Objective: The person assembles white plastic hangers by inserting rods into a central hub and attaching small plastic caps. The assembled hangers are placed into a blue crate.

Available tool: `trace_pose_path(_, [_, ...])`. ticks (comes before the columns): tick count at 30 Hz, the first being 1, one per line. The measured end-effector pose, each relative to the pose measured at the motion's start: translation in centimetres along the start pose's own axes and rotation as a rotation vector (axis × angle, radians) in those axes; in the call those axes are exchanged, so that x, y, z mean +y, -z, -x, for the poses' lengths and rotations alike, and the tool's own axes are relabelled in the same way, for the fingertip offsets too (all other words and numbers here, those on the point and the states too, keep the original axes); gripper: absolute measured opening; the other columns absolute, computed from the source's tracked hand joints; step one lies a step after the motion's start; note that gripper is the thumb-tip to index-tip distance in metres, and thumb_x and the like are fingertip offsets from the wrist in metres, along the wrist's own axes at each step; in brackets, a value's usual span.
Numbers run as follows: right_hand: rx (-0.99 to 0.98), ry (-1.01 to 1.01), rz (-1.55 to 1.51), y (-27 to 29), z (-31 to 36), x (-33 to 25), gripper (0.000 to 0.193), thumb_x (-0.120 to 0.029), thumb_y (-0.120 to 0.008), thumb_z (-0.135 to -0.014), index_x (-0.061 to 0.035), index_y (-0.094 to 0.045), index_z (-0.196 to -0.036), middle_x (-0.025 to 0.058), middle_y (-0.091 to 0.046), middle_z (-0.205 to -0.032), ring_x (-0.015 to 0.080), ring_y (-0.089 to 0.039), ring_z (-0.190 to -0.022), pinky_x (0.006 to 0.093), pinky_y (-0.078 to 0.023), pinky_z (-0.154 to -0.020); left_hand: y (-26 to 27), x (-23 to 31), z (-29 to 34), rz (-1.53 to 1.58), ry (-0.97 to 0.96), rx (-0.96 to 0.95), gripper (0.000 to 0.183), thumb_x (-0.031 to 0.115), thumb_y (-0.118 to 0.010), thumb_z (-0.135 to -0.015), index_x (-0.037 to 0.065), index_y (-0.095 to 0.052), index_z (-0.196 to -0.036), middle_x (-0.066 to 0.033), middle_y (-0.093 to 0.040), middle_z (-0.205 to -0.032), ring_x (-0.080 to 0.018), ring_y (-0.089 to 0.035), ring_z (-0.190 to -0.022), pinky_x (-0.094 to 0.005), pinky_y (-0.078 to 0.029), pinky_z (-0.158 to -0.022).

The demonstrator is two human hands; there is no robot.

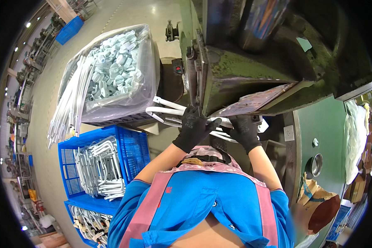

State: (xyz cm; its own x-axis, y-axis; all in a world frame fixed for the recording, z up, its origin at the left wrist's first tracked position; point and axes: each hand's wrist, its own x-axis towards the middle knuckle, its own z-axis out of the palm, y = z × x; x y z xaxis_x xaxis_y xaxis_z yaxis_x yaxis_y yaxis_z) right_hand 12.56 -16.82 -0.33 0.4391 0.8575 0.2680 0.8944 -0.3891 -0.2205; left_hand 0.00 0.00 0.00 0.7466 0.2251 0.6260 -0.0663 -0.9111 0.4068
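Observation:
Both hands wear black gloves. A white bent tube frame [172, 110] runs sideways under the front of a green machine [252, 68], its looped end sticking out to the left. My left hand [194, 128] is closed around it close to the machine's left lower edge, with the thumb pointing right. Farther right, my right hand [245, 132] holds the same frame, fingers wrapped over it and partly hidden below the machine. A small white end piece [263, 125] shows just beyond the right hand. The frame's middle is partly covered by the machine and the gloves.
At the left, a plastic-lined bin [151, 82] holds many pale plastic parts, with long white tubes [72, 97] laid over its side. Blue crates [132, 151] of bent white tubes stand nearer. On the right is a green table [318, 142] with a metal bowl [316, 165] and brown paper [316, 192].

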Motion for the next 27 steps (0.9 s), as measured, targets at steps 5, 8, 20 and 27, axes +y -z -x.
trace_pose_path(5, [-0.227, -0.196, 0.037, 1.1, -0.6, -1.4, 0.036, -0.032, -0.07, -0.07, -0.0209, -0.066, -0.104, 0.006, -0.067, -0.099, 0.0296, -0.062, -0.092, 0.0429, -0.049, -0.074, -0.6, -0.4, 0.1, 0.031, -0.073, 0.085, 0.034, 0.032, -0.073, -0.075, 0.001, -0.06, -0.077, -0.0165, -0.055, -0.076, -0.0359, -0.055, -0.071, -0.0476, -0.043, -0.068])
trace_pose_path(8, [0.072, -0.078, 0.035, 1.0, -0.5, -2.1, 0.026, -0.037, -0.073, -0.067, -0.0148, -0.068, -0.08, 0.0095, -0.066, -0.079, 0.0311, -0.063, -0.075, 0.0425, -0.05, -0.064, -0.8, -0.8, 0.4, 0.04, -0.074, -0.01, 0.036, 0.034, -0.073, -0.075, 0.0, -0.06, -0.08, -0.0167, -0.054, -0.076, -0.0354, -0.054, -0.072, -0.0463, -0.041, -0.067])
trace_pose_path(20, [0.088, -0.176, 0.061, 1.1, -0.2, -2.4, 0.03, -0.043, -0.073, -0.061, -0.0146, -0.069, -0.068, 0.0116, -0.059, -0.062, 0.031, -0.061, -0.063, 0.0415, -0.048, -0.057, 4.8, -9.6, 0.0, -0.076, 0.035, 0.11, 0.037, 0.026, -0.059, -0.087, 0.003, -0.054, -0.115, -0.0201, -0.054, -0.114, -0.0384, -0.052, -0.103, -0.0504, -0.039, -0.089])
trace_pose_path(27, [-0.075, -0.215, 0.064, 1.0, -0.4, -2.3, 0.036, -0.038, -0.071, -0.067, -0.0232, -0.066, -0.1, 0.0039, -0.065, -0.089, 0.0253, -0.064, -0.087, 0.0403, -0.051, -0.069, 7.2, -14.3, 1.3, 0.245, 0.638, -0.074, 0.035, 0.03, -0.046, -0.094, 0.001, -0.063, -0.103, -0.0216, -0.065, -0.097, -0.0371, -0.061, -0.094, -0.0409, -0.046, -0.082])
